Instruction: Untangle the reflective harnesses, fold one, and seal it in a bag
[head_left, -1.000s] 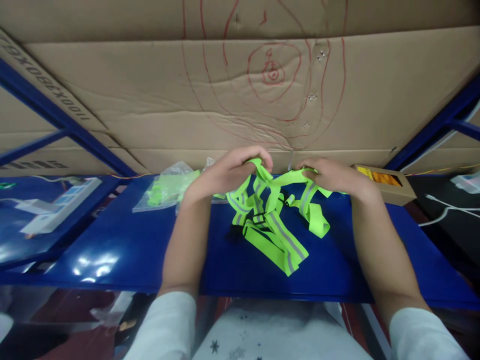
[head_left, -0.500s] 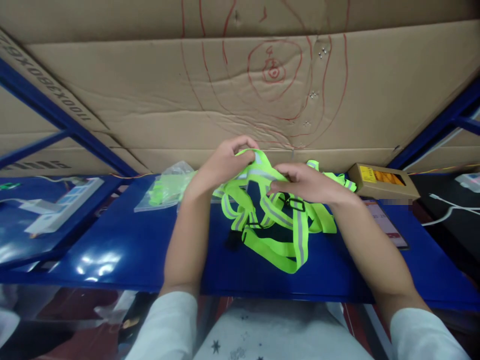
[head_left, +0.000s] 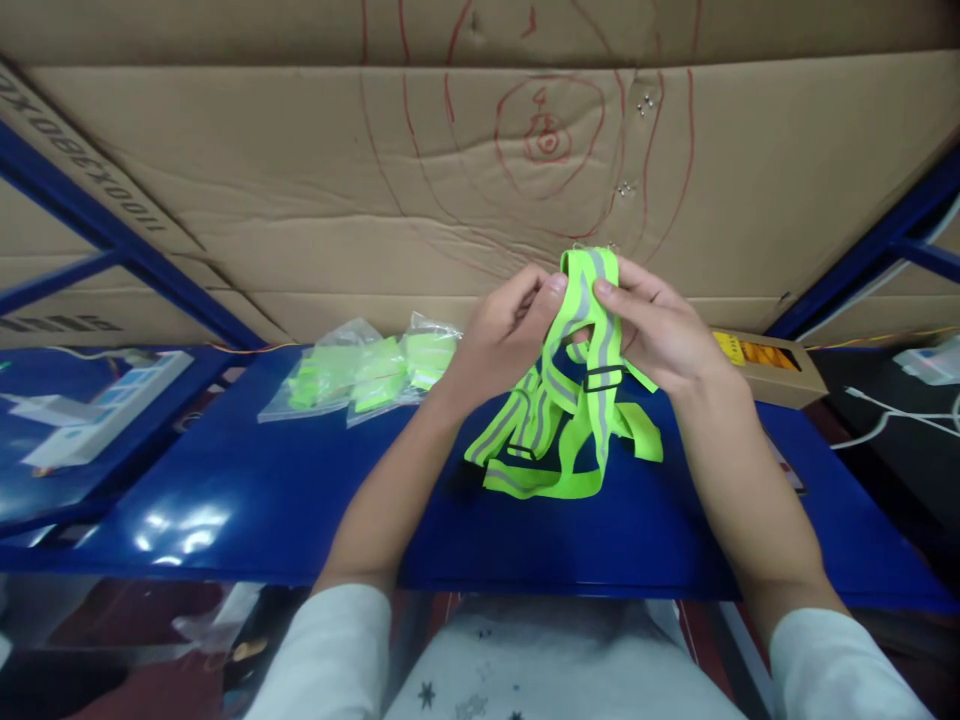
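Observation:
Both my hands grip the upper part of a neon-yellow reflective harness [head_left: 602,345], a set of straps with grey stripes and black buckles. My left hand [head_left: 517,320] pinches the left edge of its raised loop between thumb and fingers. On the other side, my right hand [head_left: 664,325] has its thumb on the front of the strap and its fingers behind it. The lower straps hang down and lie in loose folds on the blue table [head_left: 300,510]. A black slider buckle [head_left: 603,378] sits on the strap below my right thumb.
Clear plastic bags [head_left: 360,370] of neon straps lie at the back left. A white power strip [head_left: 112,415] is further left. A cardboard box [head_left: 780,370] with an orange window stands at the right, near a partly hidden flat device [head_left: 787,465]. Cardboard [head_left: 300,170] backs the table.
My hands have moved right and lifted the top of the harness into a narrow upright loop. More of the plastic bags at the left now shows.

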